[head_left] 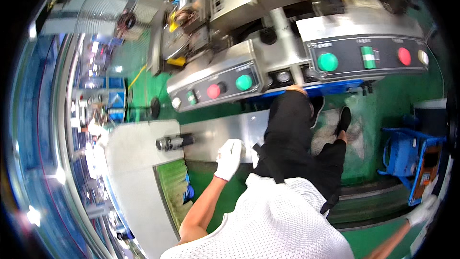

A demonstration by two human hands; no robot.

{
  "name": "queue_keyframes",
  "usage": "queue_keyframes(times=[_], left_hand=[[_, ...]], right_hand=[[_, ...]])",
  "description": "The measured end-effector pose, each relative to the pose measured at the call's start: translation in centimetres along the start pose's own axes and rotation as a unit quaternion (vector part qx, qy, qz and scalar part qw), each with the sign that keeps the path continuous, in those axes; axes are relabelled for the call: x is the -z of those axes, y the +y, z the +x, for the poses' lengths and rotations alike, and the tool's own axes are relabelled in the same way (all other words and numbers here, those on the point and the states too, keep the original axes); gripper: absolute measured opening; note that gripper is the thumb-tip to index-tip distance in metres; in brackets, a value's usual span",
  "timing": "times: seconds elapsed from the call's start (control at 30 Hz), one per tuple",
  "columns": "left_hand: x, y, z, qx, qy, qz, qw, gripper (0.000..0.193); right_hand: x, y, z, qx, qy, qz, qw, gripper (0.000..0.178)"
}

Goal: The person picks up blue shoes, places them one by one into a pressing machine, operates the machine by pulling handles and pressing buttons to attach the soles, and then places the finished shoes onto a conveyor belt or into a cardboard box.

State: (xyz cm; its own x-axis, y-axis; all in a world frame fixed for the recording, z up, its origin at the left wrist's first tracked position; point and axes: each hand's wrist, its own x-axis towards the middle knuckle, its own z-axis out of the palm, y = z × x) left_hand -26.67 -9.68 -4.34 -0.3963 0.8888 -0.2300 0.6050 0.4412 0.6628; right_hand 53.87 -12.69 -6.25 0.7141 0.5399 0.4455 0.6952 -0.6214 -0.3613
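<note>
A white glove covers my left hand (229,159), which hovers by the shiny metal bench plate (211,136). Its fingers look curled together, and whatever lies inside them, if anything, cannot be made out. Left of it, a dark cylindrical object (175,142) lies across the seam between the plate and a pale grey tabletop (132,163). Far to the right, my right hand (424,210), also white-gloved, reaches out beside a blue-framed stand (419,163). Blur hides its fingers and any contact with the stand.
Ahead stand machines with a left control panel (215,86) and a right control panel (369,57), both bearing green and red buttons. A green-lined bin (172,187) sits below the tabletop. My legs and shoes are over the green floor (373,105).
</note>
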Motion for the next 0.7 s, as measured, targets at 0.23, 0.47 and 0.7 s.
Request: queue_keyframes(times=[0.23,0.47,0.7], left_hand=[[1.9,-22.0,-11.0,0.331,0.116,-0.003,0.936,0.037],[4.8,-32.2,-16.2,0.207,0.224,0.247,0.92,0.023],[25.7,-41.9,-17.4,0.328,0.285,0.282,0.855,0.04]], right_hand=[[-12.9,-19.5,-24.0,-0.191,-0.439,0.414,0.774,0.052],[-14.1,-28.8,-23.3,0.071,-0.57,0.293,0.765,0.054],[-17.4,-26.5,-15.9,0.308,-0.539,0.051,0.782,0.05]])
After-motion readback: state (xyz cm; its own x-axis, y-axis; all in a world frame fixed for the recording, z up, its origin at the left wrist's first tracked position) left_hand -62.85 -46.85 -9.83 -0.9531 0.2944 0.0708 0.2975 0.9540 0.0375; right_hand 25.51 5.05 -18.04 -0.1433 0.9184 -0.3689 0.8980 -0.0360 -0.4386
